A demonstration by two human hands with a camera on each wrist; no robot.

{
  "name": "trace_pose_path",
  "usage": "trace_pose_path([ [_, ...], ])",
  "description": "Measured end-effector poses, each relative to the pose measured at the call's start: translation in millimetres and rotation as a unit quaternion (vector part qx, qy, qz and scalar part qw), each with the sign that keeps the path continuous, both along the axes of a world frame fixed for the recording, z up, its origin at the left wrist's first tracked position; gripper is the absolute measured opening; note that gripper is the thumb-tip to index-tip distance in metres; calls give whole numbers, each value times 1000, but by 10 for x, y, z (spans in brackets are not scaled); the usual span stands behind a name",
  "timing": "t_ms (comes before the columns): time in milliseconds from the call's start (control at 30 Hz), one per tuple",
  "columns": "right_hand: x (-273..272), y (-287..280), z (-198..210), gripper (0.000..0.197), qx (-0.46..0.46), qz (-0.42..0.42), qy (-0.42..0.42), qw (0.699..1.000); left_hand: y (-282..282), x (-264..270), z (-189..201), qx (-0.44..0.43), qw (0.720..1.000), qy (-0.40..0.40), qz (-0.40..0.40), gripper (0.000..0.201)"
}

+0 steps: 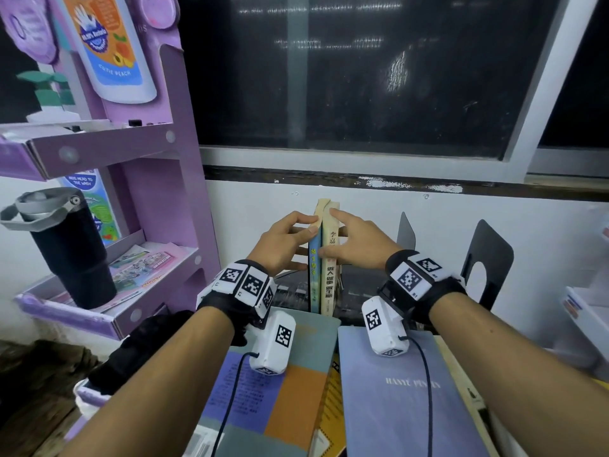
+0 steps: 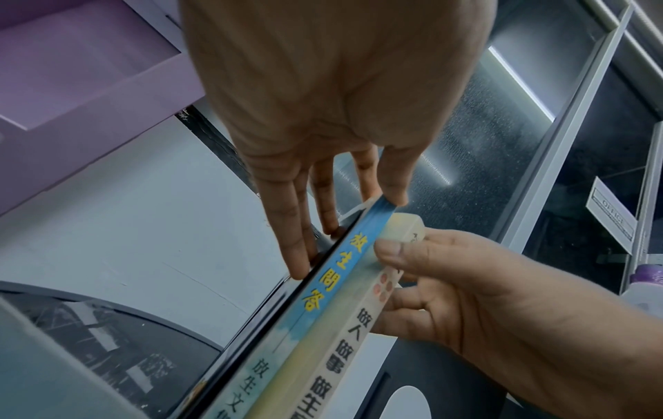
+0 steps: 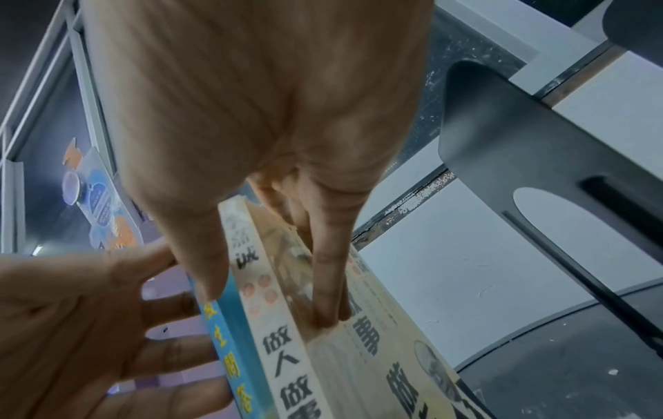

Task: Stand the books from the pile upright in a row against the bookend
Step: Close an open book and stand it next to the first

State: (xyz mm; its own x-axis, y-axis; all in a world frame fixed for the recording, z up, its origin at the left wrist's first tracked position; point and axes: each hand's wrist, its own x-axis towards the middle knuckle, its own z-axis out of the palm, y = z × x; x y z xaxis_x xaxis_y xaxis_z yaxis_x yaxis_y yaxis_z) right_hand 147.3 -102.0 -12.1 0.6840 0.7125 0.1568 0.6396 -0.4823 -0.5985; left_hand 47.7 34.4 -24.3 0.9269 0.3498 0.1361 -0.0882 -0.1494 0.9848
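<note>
Two books stand upright side by side at the wall: a blue-spined book (image 1: 314,272) and, on its right, a cream-spined book (image 1: 329,278). My left hand (image 1: 283,245) lies with straight fingers flat against the blue book's left cover, its thumb on the spine top. My right hand (image 1: 356,245) grips the cream book (image 3: 280,354), with its thumb across the spine and its fingers on the right cover. A black bookend (image 1: 487,258) stands apart to the right. Pile books lie flat in front: a grey-blue one (image 1: 412,390) and a multicoloured one (image 1: 280,390).
A thinner black bookend (image 1: 406,230) stands edge-on just right of the books. A purple cardboard shelf (image 1: 184,192) holding a black tumbler (image 1: 72,252) crowds the left. A white tray (image 1: 583,311) sits at the right edge. A dark window runs above the wall.
</note>
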Motion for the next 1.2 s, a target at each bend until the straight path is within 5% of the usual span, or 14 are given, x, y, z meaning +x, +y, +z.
trace_pose_path([
  [133, -3, -19, -34, 101, 6, -5, -13, 1000, -8, 1, -5, -5, 1000, -4, -4, 18],
  [1200, -292, -3, 96, 84, -48, -19, -23, 998, -48, -99, 45, 8, 1000, 21, 9, 22],
])
